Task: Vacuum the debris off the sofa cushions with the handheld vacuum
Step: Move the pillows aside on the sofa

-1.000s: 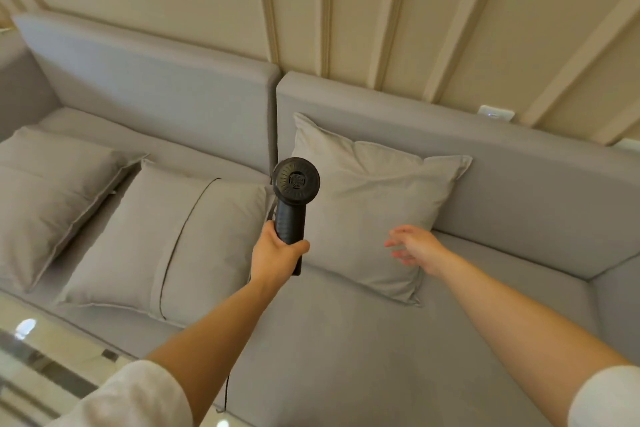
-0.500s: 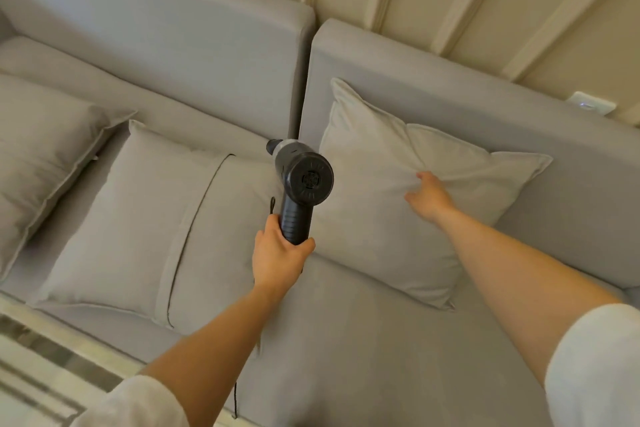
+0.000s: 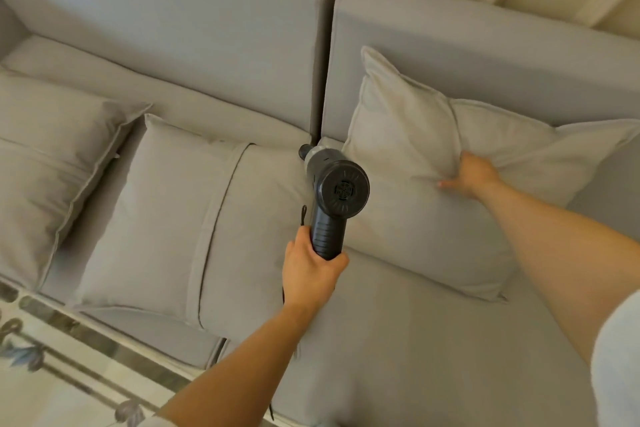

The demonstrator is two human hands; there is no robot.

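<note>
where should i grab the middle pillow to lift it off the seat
Take the middle pillow by its top left corner flange, coming from above. It leans flat against the sofa back, so that corner stands free. The left hand grips the vacuum and the right hand grips the right pillow, so one must let go first.

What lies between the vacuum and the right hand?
Head view: only the bare fabric of the right pillow spans from the handheld vacuum to the right hand gripping it.
</note>
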